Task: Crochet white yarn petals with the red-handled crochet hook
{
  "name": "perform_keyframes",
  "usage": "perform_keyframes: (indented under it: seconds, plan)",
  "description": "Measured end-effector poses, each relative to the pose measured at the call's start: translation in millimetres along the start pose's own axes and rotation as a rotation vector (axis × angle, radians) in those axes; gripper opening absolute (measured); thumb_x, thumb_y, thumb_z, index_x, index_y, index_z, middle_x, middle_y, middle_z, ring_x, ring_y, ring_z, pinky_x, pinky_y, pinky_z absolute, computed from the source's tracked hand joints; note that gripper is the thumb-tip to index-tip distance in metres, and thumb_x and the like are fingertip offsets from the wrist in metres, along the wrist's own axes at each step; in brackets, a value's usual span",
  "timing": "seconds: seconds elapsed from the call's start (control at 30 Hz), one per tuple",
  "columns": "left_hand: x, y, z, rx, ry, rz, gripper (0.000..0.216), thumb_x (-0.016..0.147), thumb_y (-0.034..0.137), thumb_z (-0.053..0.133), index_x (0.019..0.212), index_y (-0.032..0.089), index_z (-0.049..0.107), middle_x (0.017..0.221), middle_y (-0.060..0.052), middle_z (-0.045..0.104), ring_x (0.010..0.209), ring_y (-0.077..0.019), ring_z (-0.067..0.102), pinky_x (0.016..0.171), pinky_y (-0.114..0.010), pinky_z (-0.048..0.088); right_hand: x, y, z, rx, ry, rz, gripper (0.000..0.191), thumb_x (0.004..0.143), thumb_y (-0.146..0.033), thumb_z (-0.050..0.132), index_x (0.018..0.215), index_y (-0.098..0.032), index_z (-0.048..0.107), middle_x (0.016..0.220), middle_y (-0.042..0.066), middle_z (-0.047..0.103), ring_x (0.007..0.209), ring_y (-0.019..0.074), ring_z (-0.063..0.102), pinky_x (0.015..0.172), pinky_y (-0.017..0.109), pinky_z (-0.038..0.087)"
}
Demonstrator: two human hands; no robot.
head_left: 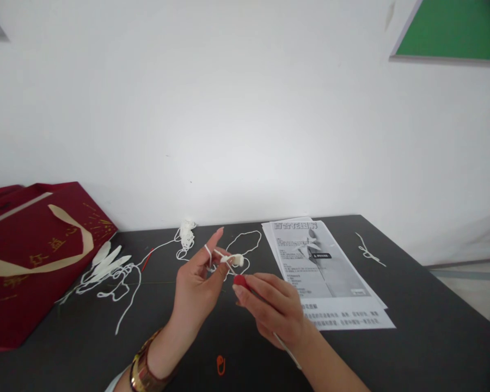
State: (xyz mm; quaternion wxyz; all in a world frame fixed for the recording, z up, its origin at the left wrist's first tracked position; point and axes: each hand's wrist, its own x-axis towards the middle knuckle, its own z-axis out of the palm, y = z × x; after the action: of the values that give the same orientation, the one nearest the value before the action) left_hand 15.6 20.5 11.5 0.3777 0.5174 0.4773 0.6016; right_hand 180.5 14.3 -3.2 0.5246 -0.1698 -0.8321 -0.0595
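Note:
My left hand (200, 277) pinches a small white crochet piece (237, 260) between thumb and fingers, with white yarn looped round its raised index finger. In my right hand (274, 307) is a crochet hook (286, 351), its shaft sticking out below the palm. Something red (240, 281) shows at that hand's fingertips; I cannot tell whether it is the hook's grip. The hook's tip points at the crochet piece, and the fingers partly hide where they meet. A loop of yarn (258, 234) lies on the table behind the hands.
A dark red bag (44, 239) stands at the left. Beside it lie white crocheted petals (106, 261), loose yarn and a thin red stick (147, 259). A yarn bundle (187, 234) is near the wall. Printed sheets (335, 261), a yarn scrap (368, 252) and an orange stitch marker (220, 365) lie on the black table (424, 326).

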Motion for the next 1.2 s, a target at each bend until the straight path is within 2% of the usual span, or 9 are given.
perform_keyframes:
  seconds: [0.1,0.27,0.5,0.57,0.67,0.8,0.93,1.1,1.2]
  plan:
    - [1,1,-2,0.012,0.036,0.035,0.043,0.073,0.017,0.074,0.115,0.027,0.069,0.077,0.004,0.066,0.072,-0.0111,0.058,0.075,-0.022,0.048,-1,0,0,-0.065,-0.009,-0.045,0.024,0.086,-0.007,0.057,0.109,-0.007,0.065,0.091,0.014,0.074,0.090,0.0218,0.067,0.073,0.032,0.062]
    - [-3,-4,3,-0.294,0.090,-0.060,0.049,0.068,0.014,0.078,0.115,0.027,0.069,0.071,0.003,0.067,0.077,-0.0131,0.062,0.078,-0.025,0.050,-3,0,1,-0.039,-0.024,-0.040,0.026,0.085,-0.008,0.059,0.111,-0.007,0.065,0.093,0.014,0.074,0.091,0.0229,0.067,0.073,0.033,0.062]
    - [-7,-3,9,-0.508,0.021,-0.144,0.058,0.065,0.009,0.079,0.119,0.028,0.067,0.061,0.005,0.065,0.077,-0.0128,0.065,0.076,-0.024,0.052,-3,2,4,0.403,0.076,0.424,0.041,0.085,0.001,0.054,0.116,-0.023,0.063,0.104,0.007,0.070,0.090,0.0168,0.067,0.072,0.030,0.059]
    - [-6,-2,9,-0.564,0.023,-0.221,0.059,0.064,0.008,0.080,0.119,0.026,0.067,0.061,0.004,0.066,0.074,-0.0118,0.065,0.075,-0.023,0.052,-2,2,3,0.375,0.060,0.383,0.039,0.085,0.000,0.053,0.116,-0.022,0.064,0.104,0.008,0.070,0.091,0.0177,0.066,0.073,0.031,0.059]
    - [-6,-2,7,-0.620,-0.008,-0.322,0.060,0.063,0.007,0.080,0.119,0.024,0.066,0.064,0.004,0.066,0.069,-0.0098,0.064,0.072,-0.021,0.051,0,2,-1,0.191,0.015,0.132,0.035,0.088,-0.004,0.050,0.119,-0.013,0.062,0.102,0.014,0.071,0.098,0.0219,0.065,0.078,0.034,0.060]
    - [-6,-4,5,-0.485,0.011,-0.151,0.062,0.068,0.007,0.077,0.123,0.029,0.063,0.066,0.006,0.065,0.074,-0.0106,0.063,0.075,-0.023,0.049,2,-1,-2,-0.042,-0.041,-0.031,0.032,0.085,-0.006,0.058,0.116,-0.007,0.062,0.094,0.015,0.073,0.096,0.0243,0.066,0.079,0.035,0.060]
    - [-3,-8,3,-0.252,0.030,0.048,0.057,0.069,0.008,0.076,0.121,0.030,0.065,0.066,0.006,0.066,0.075,-0.0112,0.060,0.086,-0.027,0.045,0,-3,0,0.058,-0.026,0.085,0.036,0.085,-0.004,0.054,0.121,-0.009,0.058,0.100,0.016,0.072,0.094,0.0227,0.066,0.076,0.034,0.060]
    - [1,-10,-1,-0.193,-0.008,0.011,0.055,0.070,0.011,0.076,0.121,0.028,0.065,0.068,0.006,0.064,0.073,-0.0115,0.058,0.091,-0.031,0.041,-3,-5,0,0.181,0.015,0.200,0.044,0.083,0.001,0.053,0.124,-0.014,0.057,0.106,0.014,0.070,0.093,0.0203,0.065,0.074,0.032,0.059]
    - [3,-10,-3,-0.170,0.022,-0.024,0.043,0.068,0.012,0.077,0.109,0.025,0.072,0.065,0.007,0.062,0.069,-0.0110,0.056,0.084,-0.028,0.042,-2,-7,-3,0.177,0.004,0.213,0.045,0.081,0.002,0.057,0.123,-0.015,0.057,0.104,0.013,0.070,0.091,0.0200,0.064,0.072,0.031,0.057]
